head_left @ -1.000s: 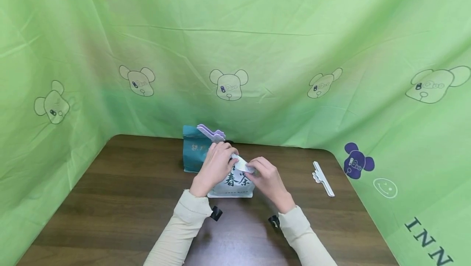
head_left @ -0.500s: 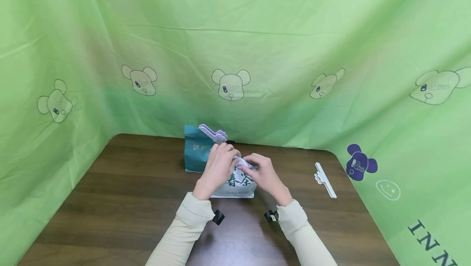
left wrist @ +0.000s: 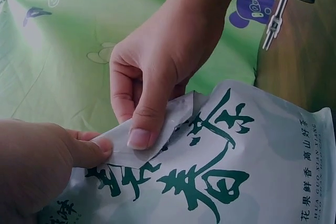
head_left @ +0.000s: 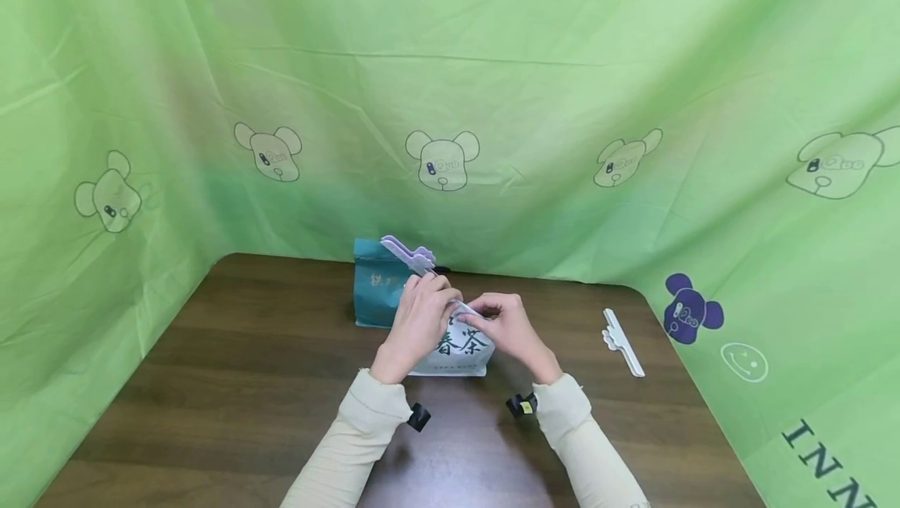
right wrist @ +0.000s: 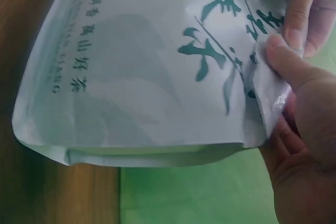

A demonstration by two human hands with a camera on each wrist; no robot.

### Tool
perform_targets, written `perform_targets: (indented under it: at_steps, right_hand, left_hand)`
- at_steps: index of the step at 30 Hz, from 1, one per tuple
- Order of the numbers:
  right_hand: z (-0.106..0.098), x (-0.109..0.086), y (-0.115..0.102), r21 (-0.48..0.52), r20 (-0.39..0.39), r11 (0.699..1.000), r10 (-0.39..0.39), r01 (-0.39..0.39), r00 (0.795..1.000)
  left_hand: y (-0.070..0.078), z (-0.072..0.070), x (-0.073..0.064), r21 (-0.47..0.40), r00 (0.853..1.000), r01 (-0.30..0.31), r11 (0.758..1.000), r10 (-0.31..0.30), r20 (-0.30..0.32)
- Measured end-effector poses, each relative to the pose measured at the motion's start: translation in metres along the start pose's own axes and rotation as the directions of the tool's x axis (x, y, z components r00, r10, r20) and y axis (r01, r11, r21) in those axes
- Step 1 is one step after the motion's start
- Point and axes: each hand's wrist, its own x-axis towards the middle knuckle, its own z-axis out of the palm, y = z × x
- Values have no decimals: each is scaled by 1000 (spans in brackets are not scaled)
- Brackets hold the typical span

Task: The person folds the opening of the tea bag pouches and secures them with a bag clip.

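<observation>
A pale tea bag point(head_left: 460, 352) with large dark green characters stands on the table, its top edge folded over toward the person. My left hand point(head_left: 422, 320) pinches the left end of that fold between thumb and fingers. Farther right along the same fold, my right hand point(head_left: 509, 328) grips it, with the thumb point(left wrist: 142, 135) pressed flat on the front and the fingers curled behind. In the right wrist view the folded flap point(right wrist: 270, 93) looks creased, and both thumbs lie close together on it. The left hand's fingers are mostly hidden behind the bag.
Behind and to the left stands a teal bag point(head_left: 371, 289), partly covered by the left hand. A purple sealing clip point(head_left: 410, 255) sits at its upper right. A white sealing clip point(head_left: 623, 344) lies on the table point(head_left: 232, 383) at the right. A green printed curtain surrounds the back and sides.
The broad white flap at the bag's top has been turned down into a narrower fold. My right thumb has moved left onto it; my left hand keeps its hold.
</observation>
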Motion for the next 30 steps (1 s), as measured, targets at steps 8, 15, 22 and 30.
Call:
perform_targets:
  at_steps: [8,15,22,30]
  right_hand:
    - [2,3,-2,32,-29,999,-43,44,999]
    - [0,4,-3,47,-32,997,-58,59,998]
    - [-3,4,-1,74,-15,996,-46,47,999]
    - [-3,3,-3,80,-10,997,-19,20,1000]
  left_hand:
    - [-1,1,-1,12,1000,0,1000,0,-6]
    - [0,-1,-1,48,1000,-23,999,23,-4]
    - [-4,-6,-2,-1,999,-6,1000,6,-43]
    - [-5,-1,-5,-5,999,-24,1000,23,-36]
